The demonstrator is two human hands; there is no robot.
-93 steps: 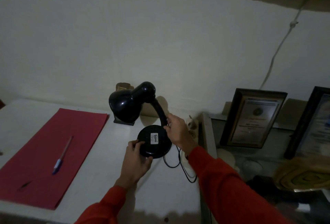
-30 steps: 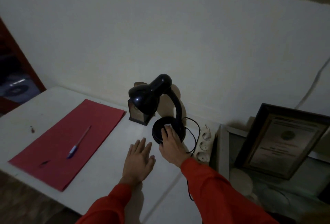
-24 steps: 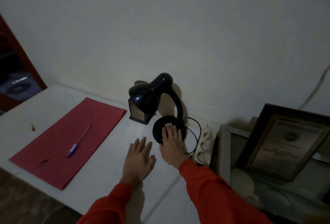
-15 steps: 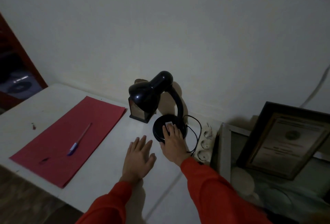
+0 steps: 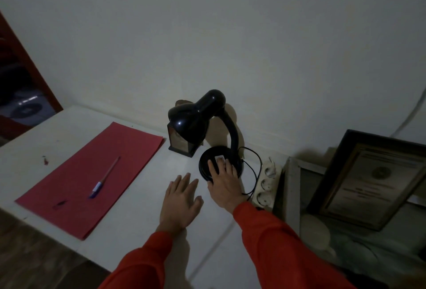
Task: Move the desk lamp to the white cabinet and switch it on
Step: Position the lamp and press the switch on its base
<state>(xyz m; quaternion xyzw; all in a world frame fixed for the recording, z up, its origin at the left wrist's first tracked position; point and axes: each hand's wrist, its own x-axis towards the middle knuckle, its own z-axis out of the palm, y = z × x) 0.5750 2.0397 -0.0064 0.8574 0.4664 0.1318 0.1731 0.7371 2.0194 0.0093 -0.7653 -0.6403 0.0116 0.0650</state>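
Label (image 5: 219,157) on desk lamp (image 5: 208,130) base unreadable under right hand (image 5: 224,183) fingers (image 5: 213,167).

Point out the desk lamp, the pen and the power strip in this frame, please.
desk lamp (image 5: 192,120), head view, on the black shade.
pen (image 5: 104,178), head view, mid-barrel, lying on the red folder.
power strip (image 5: 267,182), head view, on the middle socket, right of the lamp base.

Three seconds back both hands gripped the desk lamp (image 5: 208,136) by its base and neck; now the lamp stands near the back edge of the white cabinet (image 5: 138,215), the left hand (image 5: 181,198) lies flat on the top, and the right hand (image 5: 224,182) presses fingers onto the base.
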